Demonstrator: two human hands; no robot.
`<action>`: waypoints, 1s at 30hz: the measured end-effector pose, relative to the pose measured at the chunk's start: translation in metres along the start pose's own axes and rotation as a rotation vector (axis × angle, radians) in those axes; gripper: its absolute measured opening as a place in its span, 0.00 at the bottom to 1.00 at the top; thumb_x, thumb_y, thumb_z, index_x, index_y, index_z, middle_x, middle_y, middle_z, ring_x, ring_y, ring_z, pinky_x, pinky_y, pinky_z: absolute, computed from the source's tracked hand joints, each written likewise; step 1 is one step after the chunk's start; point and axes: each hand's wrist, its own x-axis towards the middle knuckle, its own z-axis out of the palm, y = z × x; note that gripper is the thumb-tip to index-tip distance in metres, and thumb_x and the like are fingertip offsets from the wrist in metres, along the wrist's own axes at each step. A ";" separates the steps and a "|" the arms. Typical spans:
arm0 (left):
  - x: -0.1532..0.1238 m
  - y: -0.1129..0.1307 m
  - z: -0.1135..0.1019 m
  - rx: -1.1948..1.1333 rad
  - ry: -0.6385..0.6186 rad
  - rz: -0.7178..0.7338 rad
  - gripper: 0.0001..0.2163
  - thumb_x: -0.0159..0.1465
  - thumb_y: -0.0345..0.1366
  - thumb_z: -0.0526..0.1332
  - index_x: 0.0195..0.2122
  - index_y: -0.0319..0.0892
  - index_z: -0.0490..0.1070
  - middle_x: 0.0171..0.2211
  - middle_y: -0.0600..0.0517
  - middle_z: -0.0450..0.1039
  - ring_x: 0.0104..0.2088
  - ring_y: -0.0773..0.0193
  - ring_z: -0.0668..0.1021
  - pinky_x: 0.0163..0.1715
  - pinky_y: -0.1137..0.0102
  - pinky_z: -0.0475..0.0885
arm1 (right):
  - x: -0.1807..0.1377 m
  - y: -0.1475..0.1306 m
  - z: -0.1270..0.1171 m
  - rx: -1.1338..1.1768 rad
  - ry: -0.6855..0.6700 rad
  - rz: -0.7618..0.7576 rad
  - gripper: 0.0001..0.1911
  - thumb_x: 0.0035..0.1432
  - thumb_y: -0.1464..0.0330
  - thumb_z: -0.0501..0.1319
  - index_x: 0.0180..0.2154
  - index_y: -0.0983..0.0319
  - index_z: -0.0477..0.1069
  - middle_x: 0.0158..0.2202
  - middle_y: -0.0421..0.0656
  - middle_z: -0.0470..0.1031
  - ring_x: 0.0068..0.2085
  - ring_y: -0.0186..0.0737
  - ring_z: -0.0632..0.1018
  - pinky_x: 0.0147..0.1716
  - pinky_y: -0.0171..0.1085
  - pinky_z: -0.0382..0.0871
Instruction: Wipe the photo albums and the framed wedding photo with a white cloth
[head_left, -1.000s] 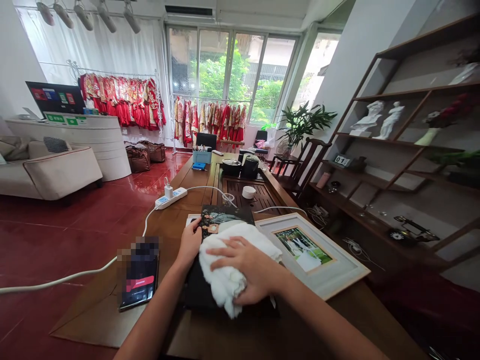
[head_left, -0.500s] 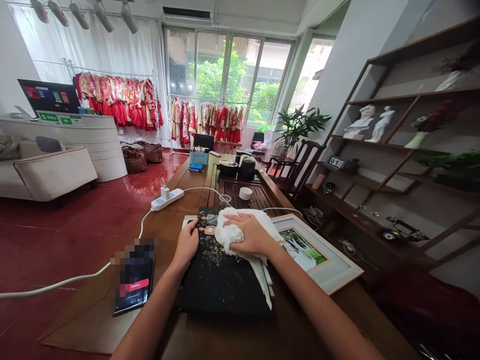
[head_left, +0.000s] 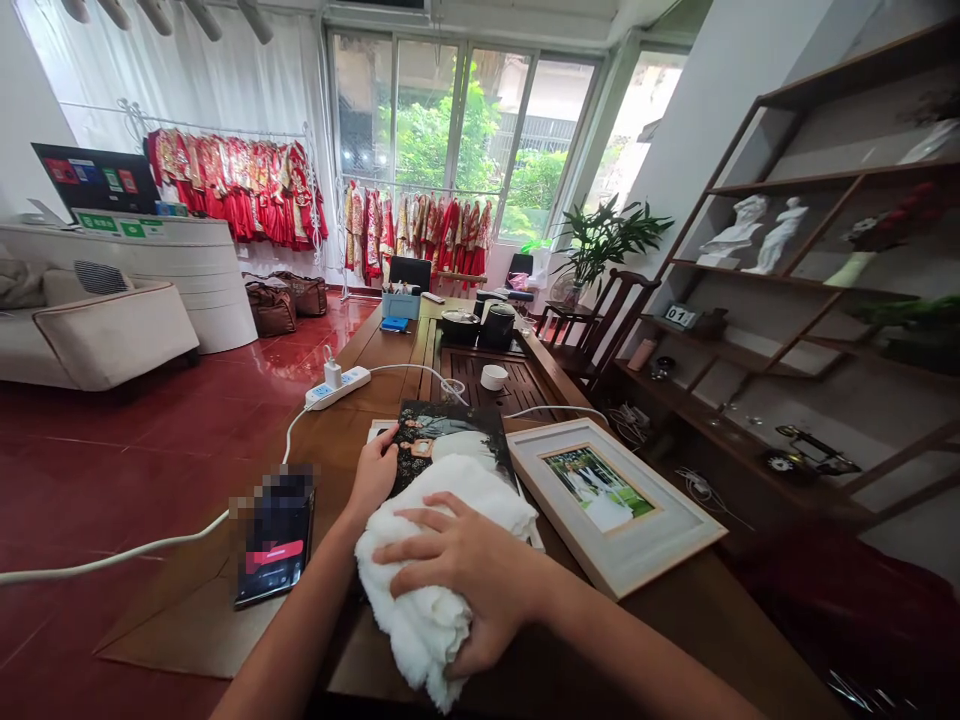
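Observation:
A dark photo print [head_left: 442, 437] showing a couple lies flat on the wooden table [head_left: 390, 372] in front of me. My right hand [head_left: 457, 575] presses a bunched white cloth [head_left: 427, 590] down on the near part of the print, its fingers curled over the cloth. My left hand [head_left: 373, 478] rests on the print's left edge with its fingers bent over the rim, holding it in place. The cloth hides most of the print's lower half.
A white-framed wedding photo [head_left: 611, 500] lies just right of the print. A phone [head_left: 276, 535] sits at the left on brown paper. A power strip [head_left: 337, 387] with a white cable, a tea tray [head_left: 487, 375], a wooden chair [head_left: 604, 325] and shelves [head_left: 810, 290] surround the table.
My right hand drew the cloth from the far end of the print back toward me to its near end. My left hand stayed on the left edge.

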 end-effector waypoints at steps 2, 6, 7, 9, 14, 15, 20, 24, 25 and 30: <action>-0.001 0.000 0.000 0.013 0.004 0.007 0.19 0.61 0.21 0.54 0.52 0.37 0.72 0.53 0.46 0.73 0.55 0.60 0.73 0.59 0.65 0.62 | -0.002 0.007 -0.003 -0.001 0.006 0.016 0.31 0.43 0.56 0.63 0.51 0.56 0.67 0.60 0.41 0.66 0.61 0.54 0.61 0.60 0.53 0.42; -0.002 0.001 0.002 0.040 0.024 0.027 0.19 0.62 0.21 0.53 0.52 0.36 0.73 0.55 0.45 0.71 0.57 0.60 0.71 0.60 0.65 0.60 | -0.013 0.029 -0.009 -0.043 0.098 0.165 0.32 0.42 0.53 0.65 0.49 0.58 0.68 0.58 0.44 0.68 0.57 0.55 0.66 0.58 0.53 0.47; -0.002 0.001 0.002 0.044 0.028 0.032 0.19 0.62 0.21 0.53 0.52 0.36 0.73 0.56 0.45 0.70 0.57 0.60 0.71 0.60 0.64 0.60 | -0.015 0.033 -0.010 -0.055 0.122 0.206 0.31 0.42 0.53 0.65 0.48 0.58 0.68 0.58 0.44 0.68 0.57 0.56 0.66 0.57 0.53 0.48; -0.002 0.001 0.003 0.048 0.033 0.042 0.19 0.61 0.21 0.53 0.52 0.37 0.73 0.55 0.45 0.71 0.56 0.60 0.72 0.60 0.64 0.60 | -0.017 0.036 -0.010 -0.070 0.157 0.255 0.29 0.41 0.55 0.65 0.46 0.57 0.69 0.58 0.44 0.69 0.57 0.56 0.66 0.56 0.53 0.49; -0.003 0.002 0.002 0.054 0.033 0.066 0.19 0.60 0.21 0.53 0.50 0.39 0.74 0.53 0.47 0.73 0.55 0.60 0.73 0.60 0.64 0.61 | -0.010 0.012 -0.002 -0.026 0.094 0.135 0.33 0.40 0.53 0.66 0.49 0.56 0.67 0.59 0.41 0.67 0.60 0.56 0.62 0.59 0.54 0.42; -0.003 0.002 0.002 0.056 0.031 0.072 0.19 0.61 0.21 0.53 0.50 0.39 0.74 0.53 0.48 0.73 0.55 0.60 0.73 0.60 0.64 0.61 | -0.009 0.005 0.000 -0.010 0.065 0.090 0.33 0.41 0.53 0.65 0.50 0.56 0.67 0.60 0.40 0.66 0.61 0.55 0.61 0.60 0.54 0.41; -0.003 0.002 0.002 0.061 0.033 0.083 0.19 0.61 0.22 0.53 0.50 0.39 0.74 0.53 0.48 0.73 0.56 0.60 0.72 0.61 0.63 0.58 | -0.012 -0.006 0.001 0.025 0.045 0.035 0.31 0.45 0.53 0.62 0.51 0.56 0.66 0.59 0.43 0.67 0.61 0.53 0.61 0.60 0.52 0.41; -0.003 0.000 0.002 0.056 0.038 0.074 0.19 0.61 0.22 0.54 0.49 0.39 0.74 0.54 0.47 0.72 0.56 0.60 0.72 0.61 0.64 0.59 | -0.030 0.015 -0.006 -0.048 0.125 0.238 0.31 0.42 0.53 0.64 0.49 0.58 0.67 0.58 0.46 0.68 0.58 0.55 0.65 0.58 0.53 0.47; -0.004 0.000 0.002 0.055 0.038 0.072 0.18 0.61 0.22 0.54 0.50 0.39 0.74 0.54 0.47 0.72 0.56 0.60 0.72 0.61 0.64 0.59 | -0.036 0.023 -0.008 -0.071 0.145 0.295 0.31 0.41 0.55 0.65 0.48 0.58 0.68 0.57 0.47 0.68 0.58 0.55 0.66 0.58 0.53 0.48; -0.006 0.002 0.003 0.049 0.033 0.059 0.18 0.61 0.23 0.54 0.51 0.38 0.74 0.54 0.45 0.72 0.56 0.58 0.72 0.61 0.62 0.59 | -0.067 0.065 -0.013 -0.143 0.345 0.443 0.27 0.42 0.60 0.65 0.47 0.58 0.68 0.54 0.46 0.71 0.55 0.53 0.70 0.56 0.51 0.56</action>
